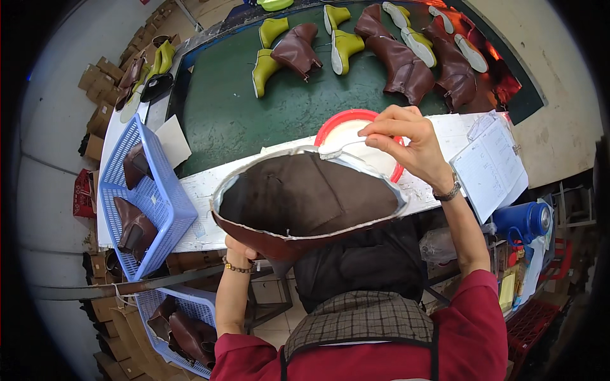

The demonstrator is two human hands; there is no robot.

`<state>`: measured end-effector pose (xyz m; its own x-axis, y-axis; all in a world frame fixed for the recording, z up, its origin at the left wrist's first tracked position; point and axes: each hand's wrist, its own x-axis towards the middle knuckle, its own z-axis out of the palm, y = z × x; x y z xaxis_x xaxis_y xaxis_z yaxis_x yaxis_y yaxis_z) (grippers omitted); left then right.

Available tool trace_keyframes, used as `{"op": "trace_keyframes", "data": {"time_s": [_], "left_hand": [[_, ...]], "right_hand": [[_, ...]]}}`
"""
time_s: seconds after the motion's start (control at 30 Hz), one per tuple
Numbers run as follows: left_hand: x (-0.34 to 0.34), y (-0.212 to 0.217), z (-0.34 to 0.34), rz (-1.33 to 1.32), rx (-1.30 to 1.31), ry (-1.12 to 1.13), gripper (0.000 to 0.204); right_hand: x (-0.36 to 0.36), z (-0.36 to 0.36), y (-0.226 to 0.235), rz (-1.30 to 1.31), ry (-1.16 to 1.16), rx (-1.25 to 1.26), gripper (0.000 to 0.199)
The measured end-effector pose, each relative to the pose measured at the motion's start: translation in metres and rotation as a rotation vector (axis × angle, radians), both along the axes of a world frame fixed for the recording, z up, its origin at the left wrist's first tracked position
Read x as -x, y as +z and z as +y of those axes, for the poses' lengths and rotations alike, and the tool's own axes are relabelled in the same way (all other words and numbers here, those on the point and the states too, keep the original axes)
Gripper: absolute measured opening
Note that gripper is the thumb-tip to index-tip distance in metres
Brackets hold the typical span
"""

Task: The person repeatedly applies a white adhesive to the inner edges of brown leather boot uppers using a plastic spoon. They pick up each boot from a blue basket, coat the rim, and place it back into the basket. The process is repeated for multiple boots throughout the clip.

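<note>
My left hand [241,249] grips a brown leather boot upper [305,197] from below, mostly hidden under it. The upper's wide opening faces me, and a whitish band runs along its edge. Between the thumb and fingers of my right hand [412,141] is a small white brush [346,148]. Its tip touches the far edge of the opening. Just behind the upper stands a red-rimmed bowl [348,116] with white paste in it, partly covered by my right hand and the upper.
Yellow-green lasts [347,47] and brown boot uppers [297,52] lie on a dark green conveyor belt [222,95]. Blue baskets [175,213] with brown uppers stand at left. A notebook [492,165] and a blue flask [518,222] are at right.
</note>
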<state>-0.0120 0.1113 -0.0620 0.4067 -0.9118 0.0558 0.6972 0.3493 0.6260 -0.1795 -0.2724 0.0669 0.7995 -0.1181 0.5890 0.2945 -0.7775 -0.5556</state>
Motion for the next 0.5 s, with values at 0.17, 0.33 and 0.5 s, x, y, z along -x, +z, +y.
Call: {"op": "trace_keyframes", "data": {"time_s": [0.17, 0.33, 0.5], "left_hand": [[0.013, 0.003, -0.020, 0.086, 0.023, -0.186, 0.094], [0.030, 0.008, -0.038, 0.174, 0.021, -0.382, 0.094], [0.033, 0.001, -0.050, 0.199, 0.065, -0.476, 0.099]], "right_hand": [[-0.012, -0.006, 0.011, 0.023, 0.069, 0.026, 0.012], [-0.034, -0.002, 0.026, -0.018, 0.224, 0.167, 0.012], [-0.055, 0.016, 0.030, -0.046, 0.307, 0.195, 0.013]]}}
